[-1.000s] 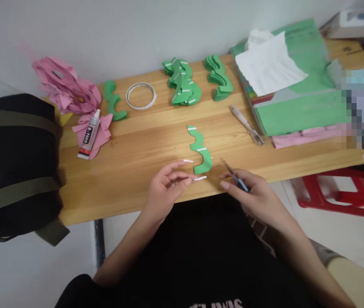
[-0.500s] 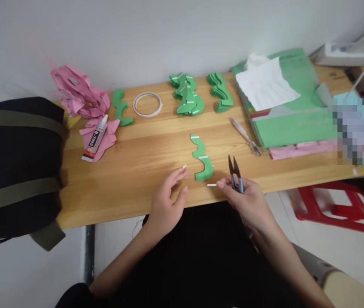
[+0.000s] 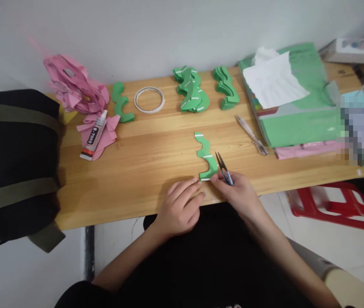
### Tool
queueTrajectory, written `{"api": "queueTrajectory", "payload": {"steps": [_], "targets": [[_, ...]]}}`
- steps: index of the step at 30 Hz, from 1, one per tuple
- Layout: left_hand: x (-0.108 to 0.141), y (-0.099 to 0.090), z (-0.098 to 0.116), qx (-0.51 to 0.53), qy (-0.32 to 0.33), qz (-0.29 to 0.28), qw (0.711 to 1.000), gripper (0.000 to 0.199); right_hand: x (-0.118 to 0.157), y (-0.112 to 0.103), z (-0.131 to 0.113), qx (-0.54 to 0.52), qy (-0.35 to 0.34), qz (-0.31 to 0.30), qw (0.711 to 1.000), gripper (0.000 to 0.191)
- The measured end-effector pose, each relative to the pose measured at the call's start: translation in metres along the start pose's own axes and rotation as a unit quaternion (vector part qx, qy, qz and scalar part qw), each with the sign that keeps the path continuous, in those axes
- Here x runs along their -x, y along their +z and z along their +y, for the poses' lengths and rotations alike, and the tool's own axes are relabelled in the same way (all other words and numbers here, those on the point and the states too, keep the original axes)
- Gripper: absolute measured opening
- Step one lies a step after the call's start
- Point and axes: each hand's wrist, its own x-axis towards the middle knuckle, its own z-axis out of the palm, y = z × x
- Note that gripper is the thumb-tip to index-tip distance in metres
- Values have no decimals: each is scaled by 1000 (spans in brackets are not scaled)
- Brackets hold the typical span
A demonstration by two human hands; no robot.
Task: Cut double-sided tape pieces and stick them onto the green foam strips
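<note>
— Your right hand (image 3: 237, 190) has come leftward in the last half second, bringing the white strip (image 3: 205, 179) to the lower end of the green cutout (image 3: 213, 164); your left hand (image 3: 182, 207) has closed in too.

— How do your grips stand?

— Your right thumb and finger are pinched together at the strip's right end, and the same hand carries snips (image 3: 224, 169), blades slightly parted. Your left fingers curl loosely at the cutout's lower left corner; whether they pinch anything, you can't tell. The cutout lies flat between your hands.

— Any writing before you?

— "B-7000" on the glue tube (image 3: 93, 136). Your shirt's lettering is cut off.

— And around you?

— Those snips crowd the cutout's right edge. Beyond lie a pen (image 3: 249, 132), a strip-marked green pile (image 3: 191, 92), a green stack (image 3: 226, 90) and a tape roll (image 3: 163, 102). A black bag (image 3: 18, 162) sits at your far left, a green package (image 3: 303, 132) to your right.
</note>
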Motion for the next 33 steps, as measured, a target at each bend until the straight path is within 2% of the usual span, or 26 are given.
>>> {"api": "queueTrajectory", "payload": {"steps": [8, 13, 19, 24, 29, 31, 33], "targets": [[-1, 1, 1, -31, 22, 17, 999, 26, -2, 2, 3, 57, -6, 6, 998, 29], [-3, 1, 3, -62, 20, -3, 998, 27, -2, 4, 4, 90, -32, 20, 995, 27], [-6, 1, 3, -91, 13, -39, 995, 36, -1, 6, -1, 118, -39, 35, 992, 24], [-6, 1, 2, -115, 25, -36, 992, 42, 3, 2, 1, 143, -58, 51, 987, 29], [-5, 2, 2, -132, 49, -44, 989, 44, 10, -7, 4, 163, -75, 115, 977, 30], [-3, 3, 2, -133, 59, -45, 988, 44, 13, -9, 4, 133, -81, 103, 982, 29], [-1, 5, 2, -128, 66, -44, 989, 44, 15, -8, 4, 99, -87, 47, 990, 28]]}}
